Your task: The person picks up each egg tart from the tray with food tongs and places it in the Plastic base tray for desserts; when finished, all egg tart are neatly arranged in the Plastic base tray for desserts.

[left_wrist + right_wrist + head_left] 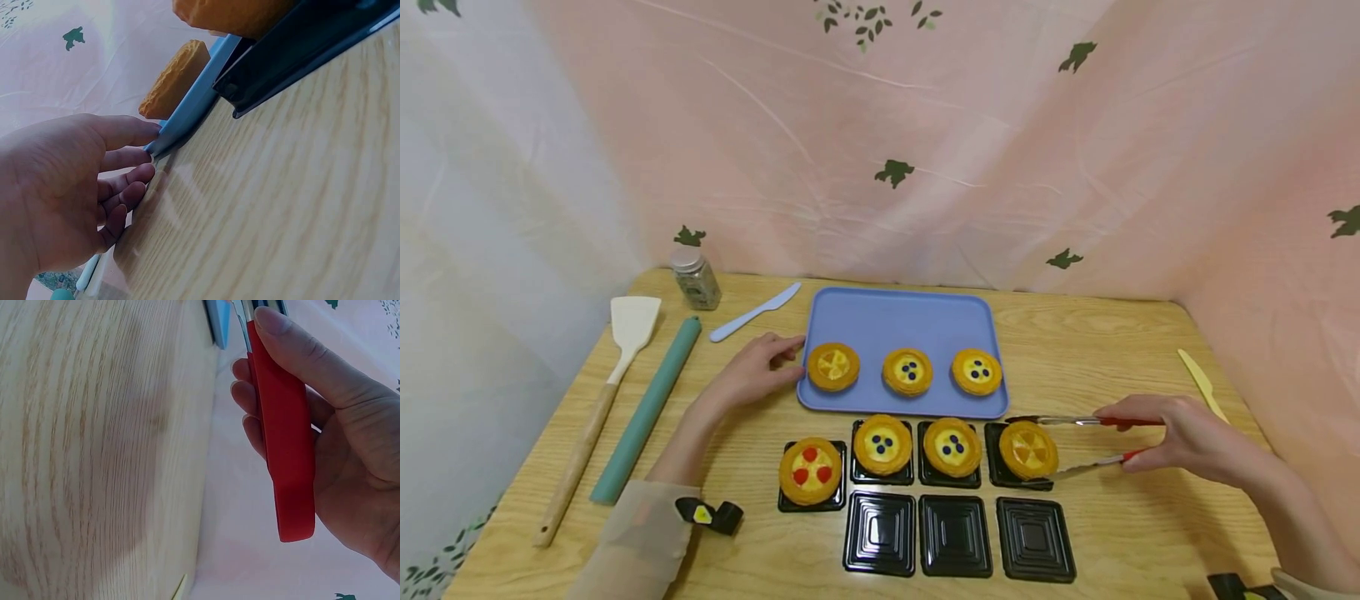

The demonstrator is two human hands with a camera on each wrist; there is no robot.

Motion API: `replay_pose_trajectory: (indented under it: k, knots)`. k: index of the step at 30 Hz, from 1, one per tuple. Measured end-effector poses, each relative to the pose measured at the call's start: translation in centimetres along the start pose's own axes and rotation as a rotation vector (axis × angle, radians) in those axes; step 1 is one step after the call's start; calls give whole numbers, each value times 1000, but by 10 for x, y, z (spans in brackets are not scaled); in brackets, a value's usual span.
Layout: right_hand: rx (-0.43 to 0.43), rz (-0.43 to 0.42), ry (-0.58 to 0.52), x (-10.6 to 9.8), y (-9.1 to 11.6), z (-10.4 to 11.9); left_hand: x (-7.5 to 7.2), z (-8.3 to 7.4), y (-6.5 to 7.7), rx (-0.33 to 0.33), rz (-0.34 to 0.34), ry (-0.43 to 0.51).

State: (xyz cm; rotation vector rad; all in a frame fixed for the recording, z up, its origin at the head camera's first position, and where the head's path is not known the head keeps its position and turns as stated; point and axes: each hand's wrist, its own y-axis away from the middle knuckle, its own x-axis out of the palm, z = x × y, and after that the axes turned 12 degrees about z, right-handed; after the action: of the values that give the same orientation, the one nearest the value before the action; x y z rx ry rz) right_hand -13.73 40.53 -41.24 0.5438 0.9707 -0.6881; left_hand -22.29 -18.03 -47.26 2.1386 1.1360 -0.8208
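Note:
My right hand (1180, 433) grips red-handled metal tongs (284, 425). The tips of the tongs lie on either side of a tart with orange wedge topping (1028, 450), on a small black square tray (995, 454); whether they touch it I cannot tell. My left hand (756, 368) touches the left rim of a blue tray (898, 312) with its fingertips. In the left wrist view the left hand's lower fingers (119, 200) are loosely bent. On the blue tray lie another wedge-topped tart (833, 367) and two blueberry tarts (907, 372).
Two blueberry tarts (883, 445) and a red-topped tart (810, 472) sit on black trays. Three bare black trays (880, 533) lie nearest me. Leftward are a spatula (587, 450), green rolling pin (647, 408), jar (696, 279) and blue knife (756, 312); a yellow knife (1201, 383) lies right.

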Motion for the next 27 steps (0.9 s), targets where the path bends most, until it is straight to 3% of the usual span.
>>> replay_pose_trajectory:
  k: [9, 21, 27]
  knots:
    - [20, -16, -18, -2, 0, -1, 0, 1, 1, -3, -5, -9]
    - [66, 86, -80, -12, 7, -5, 0, 0, 2, -5, -6, -7]
    - [81, -10, 5, -18, 6, -5, 0, 1, 2, -4, -4, -6]
